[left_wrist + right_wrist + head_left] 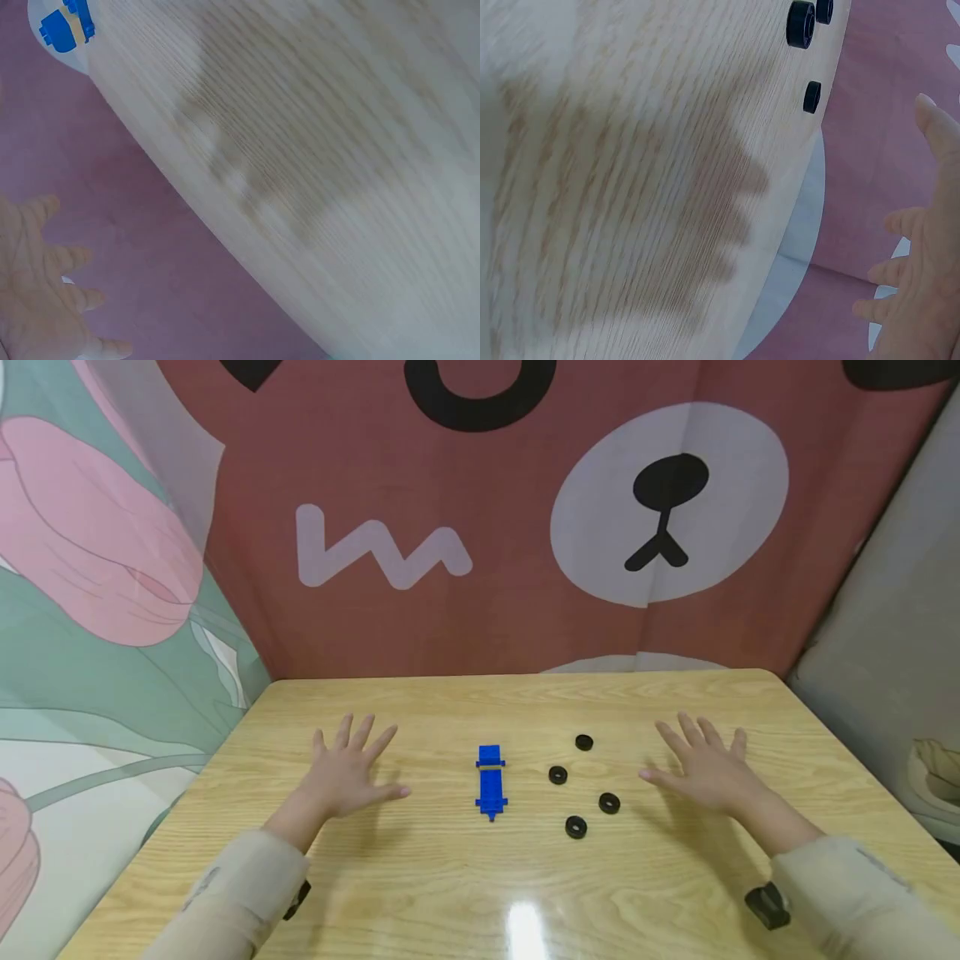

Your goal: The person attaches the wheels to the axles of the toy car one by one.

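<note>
Nearest I see a person's beige sleeves (243, 877), at both sides of the blue toy frame (491, 789). The frame lies on the wooden table (420, 893); to its right, four black rings (568, 827). Left of the frame, the left hand (343, 781) hovers with fingers spread; right of the rings, the right hand (711, 774) hovers, also spread. Behind the frame hangs a reddish cloth (480, 635).

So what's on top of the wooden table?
On the wooden table lie a blue piece and, to its right, four black rings. What lies directly beneath them is covered. In the head view, the left hand, right hand and sleeves also hide patches.
</note>
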